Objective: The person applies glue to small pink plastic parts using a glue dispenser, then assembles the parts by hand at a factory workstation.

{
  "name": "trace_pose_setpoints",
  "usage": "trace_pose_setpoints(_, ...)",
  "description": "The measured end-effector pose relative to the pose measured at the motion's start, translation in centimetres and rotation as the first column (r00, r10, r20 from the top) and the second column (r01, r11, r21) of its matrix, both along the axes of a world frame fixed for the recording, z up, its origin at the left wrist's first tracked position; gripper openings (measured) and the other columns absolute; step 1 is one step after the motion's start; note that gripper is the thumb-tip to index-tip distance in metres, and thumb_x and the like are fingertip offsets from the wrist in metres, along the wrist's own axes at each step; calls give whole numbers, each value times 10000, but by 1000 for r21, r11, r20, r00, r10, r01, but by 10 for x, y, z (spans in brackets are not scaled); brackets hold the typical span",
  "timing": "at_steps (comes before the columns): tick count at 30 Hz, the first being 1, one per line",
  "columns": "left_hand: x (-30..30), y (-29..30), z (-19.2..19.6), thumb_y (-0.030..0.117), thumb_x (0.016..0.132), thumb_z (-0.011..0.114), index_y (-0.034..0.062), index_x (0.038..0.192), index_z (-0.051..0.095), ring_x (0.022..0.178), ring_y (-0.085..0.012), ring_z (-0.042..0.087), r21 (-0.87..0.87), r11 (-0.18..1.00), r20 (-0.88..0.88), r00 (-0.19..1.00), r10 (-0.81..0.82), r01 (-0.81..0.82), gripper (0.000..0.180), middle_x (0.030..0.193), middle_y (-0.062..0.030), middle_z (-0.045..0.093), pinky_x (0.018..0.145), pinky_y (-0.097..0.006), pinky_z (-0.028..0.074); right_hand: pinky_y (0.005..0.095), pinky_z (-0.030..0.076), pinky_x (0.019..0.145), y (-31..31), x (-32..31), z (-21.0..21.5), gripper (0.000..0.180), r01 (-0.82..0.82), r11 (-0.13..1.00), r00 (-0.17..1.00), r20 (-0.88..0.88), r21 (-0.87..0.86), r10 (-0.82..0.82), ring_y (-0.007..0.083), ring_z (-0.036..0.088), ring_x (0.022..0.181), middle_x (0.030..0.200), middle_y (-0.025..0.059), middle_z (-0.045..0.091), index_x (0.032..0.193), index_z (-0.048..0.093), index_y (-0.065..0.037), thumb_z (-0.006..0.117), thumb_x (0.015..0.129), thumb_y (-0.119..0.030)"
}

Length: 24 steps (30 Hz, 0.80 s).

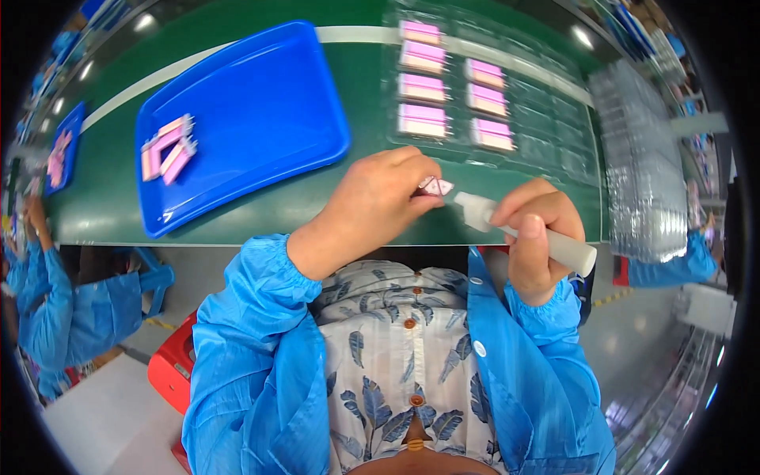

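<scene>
Taking the meeting point of the two hands as the dial's centre, with twelve straight ahead, the work lies on a smooth green tabletop crossed toward its far side by a white stripe. Grey floor shows below the near edge, with a red seat at eight o'clock and a yellow floor line at four. A co-worker in a blue smock is between eight and nine; another blue garment shows between three and four.

Fine marks on the small pink-and-white piece at the centre are too small to read, as is anything on the pink-and-cream blocks.

The left hand pinches that piece, thumb and fingers nearly closed on it. The right hand is curled around a white cylindrical tool, its narrow tip pointing toward ten, just beside the piece; I cannot tell whether they touch.

Seven blocks sit in a clear compartmented tray around one o'clock. A blue tray between nine and ten holds several more, bunched toward its nine o'clock side. Stacked clear trays stand near three.
</scene>
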<state>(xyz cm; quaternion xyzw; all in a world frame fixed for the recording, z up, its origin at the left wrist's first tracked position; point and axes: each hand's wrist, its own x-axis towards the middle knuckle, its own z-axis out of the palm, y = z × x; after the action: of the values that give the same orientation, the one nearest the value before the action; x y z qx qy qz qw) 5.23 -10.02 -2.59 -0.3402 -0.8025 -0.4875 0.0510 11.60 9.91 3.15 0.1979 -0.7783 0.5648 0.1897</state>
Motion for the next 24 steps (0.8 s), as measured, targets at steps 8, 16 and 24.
trace_pose_setpoints(8,-5,6,-8,33,722,821,36,925,662,637,-144,580,33,999,136,990,-35,31,258,815,-57,608,551,-263,482,301,418,477,8,-18,0,134,-63,995,998,9,82,62,176,542,541,733,115,632,763,542,-19,593,880,-59)
trace_pose_setpoints(16,-5,3,-9,41,729,817,41,945,665,643,-143,580,35,999,163,986,-33,28,264,832,-58,612,555,-260,482,295,411,480,-4,-34,-10,122,-101,992,994,39,80,98,190,559,548,698,96,607,749,547,-5,619,848,-15)
trace_pose_setpoints(24,6,-4,-11,47,726,821,46,976,663,631,-146,593,58,998,193,981,20,-31,296,840,-64,626,558,-270,488,293,424,518,-4,-24,-4,158,-38,999,995,88,24,35,149,555,598,735,107,628,765,556,-9,600,910,-52)
